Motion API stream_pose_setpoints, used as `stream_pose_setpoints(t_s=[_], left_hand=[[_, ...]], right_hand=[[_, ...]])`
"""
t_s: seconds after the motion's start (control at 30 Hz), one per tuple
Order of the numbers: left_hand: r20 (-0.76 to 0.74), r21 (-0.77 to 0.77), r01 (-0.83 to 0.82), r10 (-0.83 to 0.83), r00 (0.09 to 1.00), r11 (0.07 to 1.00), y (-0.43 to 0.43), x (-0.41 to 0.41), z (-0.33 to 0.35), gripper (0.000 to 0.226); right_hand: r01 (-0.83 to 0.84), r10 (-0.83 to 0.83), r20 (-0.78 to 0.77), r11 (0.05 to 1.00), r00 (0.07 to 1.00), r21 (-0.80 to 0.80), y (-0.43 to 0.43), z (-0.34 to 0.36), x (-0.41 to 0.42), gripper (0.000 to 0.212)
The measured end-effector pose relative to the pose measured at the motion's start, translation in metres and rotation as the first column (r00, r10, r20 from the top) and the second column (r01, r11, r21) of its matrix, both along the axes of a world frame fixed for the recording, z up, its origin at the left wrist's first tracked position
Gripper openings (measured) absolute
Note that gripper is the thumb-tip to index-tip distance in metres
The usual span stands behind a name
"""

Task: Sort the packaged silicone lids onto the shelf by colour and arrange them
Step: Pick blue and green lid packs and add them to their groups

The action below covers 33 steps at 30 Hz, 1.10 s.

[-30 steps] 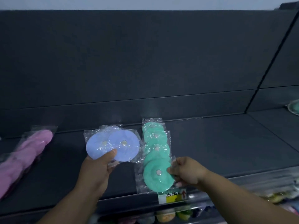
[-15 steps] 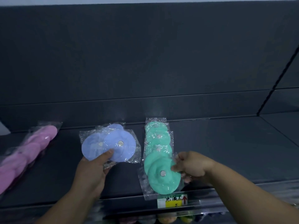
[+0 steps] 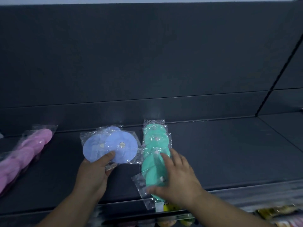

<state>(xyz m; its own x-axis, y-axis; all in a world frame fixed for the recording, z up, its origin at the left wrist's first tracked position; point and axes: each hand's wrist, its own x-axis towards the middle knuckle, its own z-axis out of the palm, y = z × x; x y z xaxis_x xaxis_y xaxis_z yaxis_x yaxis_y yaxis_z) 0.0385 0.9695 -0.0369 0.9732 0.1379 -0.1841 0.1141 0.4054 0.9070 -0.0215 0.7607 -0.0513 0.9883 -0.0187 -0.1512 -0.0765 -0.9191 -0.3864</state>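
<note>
Lids [image 3: 151, 169], green, beneath right hand [image 3: 178, 185], shelf [image 3: 229, 153] front

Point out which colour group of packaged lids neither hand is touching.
The pink lids, in the row at the far left of the shelf. The left hand grips the blue lids; the right hand rests on the green lids.

On the shelf [image 3: 229, 153], the left row [image 3: 24, 154] was laid well apart; the middle pair [image 3: 111, 146] was positioned just left of the right row [image 3: 155, 140].

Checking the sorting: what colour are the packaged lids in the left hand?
Pale blue lids, gripped by the left hand, clearest in the head view.
</note>
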Motion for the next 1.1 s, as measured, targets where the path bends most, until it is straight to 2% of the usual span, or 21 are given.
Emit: stream_pose_setpoints(t_s=[0.13,0.4,0.5,0.6,0.7,0.83,0.93,1.0,1.1], left_hand=[[-0.016,-0.005,0.004,-0.004,1.0,1.0,-0.001,0.0,0.002,0.037],[-0.013,-0.007,-0.014,0.014,1.0,1.0,0.003,0.001,0.005,0.031],[-0.013,-0.01,-0.019,0.019,1.0,1.0,0.005,0.002,0.007,0.026],[-0.008,-0.018,-0.024,0.023,1.0,1.0,0.007,0.002,0.009,0.026],[-0.001,-0.013,-0.018,0.018,1.0,1.0,0.01,0.002,0.008,0.031],[-0.004,-0.016,-0.017,0.017,1.0,1.0,0.012,0.001,0.003,0.039],[-0.009,-0.02,-0.026,0.025,1.0,0.999,0.014,0.001,0.004,0.037],[-0.015,-0.024,-0.037,0.037,0.999,0.999,0.016,0.002,0.003,0.035],[-0.03,-0.021,-0.04,0.039,0.999,0.999,0.019,0.003,0.001,0.037]], right_hand=[[-0.05,0.042,-0.108,0.996,0.993,-0.073,0.008,-0.008,0.003,0.111],[-0.06,0.062,-0.057,0.997,0.996,0.043,-0.005,0.005,0.011,0.09],[-0.083,0.09,-0.126,0.995,0.988,0.059,-0.016,0.017,0.022,0.083],[-0.176,0.161,-0.254,0.984,0.954,-0.035,-0.032,0.037,0.035,0.083],[-0.324,0.264,-0.305,0.932,0.915,-0.164,-0.04,0.054,0.045,0.08],[-0.437,0.398,-0.232,0.886,0.888,-0.153,-0.033,0.044,0.053,0.077],[-0.518,0.498,-0.144,0.836,0.855,-0.182,-0.028,0.027,0.051,0.086],[-0.473,0.467,-0.083,0.858,0.881,-0.199,-0.027,0.02,0.044,0.092],[-0.255,0.249,-0.063,0.958,0.966,-0.131,-0.025,0.006,0.029,0.106]])
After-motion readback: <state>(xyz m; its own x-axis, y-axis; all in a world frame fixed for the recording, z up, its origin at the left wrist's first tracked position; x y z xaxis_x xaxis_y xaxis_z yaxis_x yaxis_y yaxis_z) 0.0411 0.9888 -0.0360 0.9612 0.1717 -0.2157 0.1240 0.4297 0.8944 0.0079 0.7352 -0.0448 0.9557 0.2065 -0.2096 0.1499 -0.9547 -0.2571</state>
